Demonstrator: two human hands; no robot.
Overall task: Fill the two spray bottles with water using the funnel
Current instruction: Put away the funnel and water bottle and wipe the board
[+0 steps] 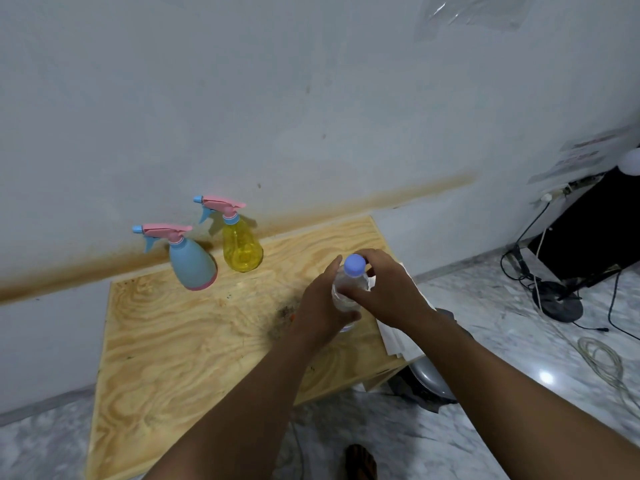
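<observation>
Two spray bottles stand at the back of the wooden table [180, 344], both with pink trigger heads on: a blue one [191, 263] on the left and a yellow see-through one [241, 249] to its right. A clear water bottle [348, 289] with a blue cap [355, 265] stands upright near the table's right side. My left hand [320, 310] grips its body. My right hand [384, 289] curls its fingers around the bottle's neck just under the cap. No funnel shows in the head view.
White paper [398, 337] lies on the table's right edge under my right forearm. A dark smudge [284, 315] marks the wood beside my left hand. Cables and a round black stand base [557, 303] lie on the marble floor at right. The wall runs behind the table.
</observation>
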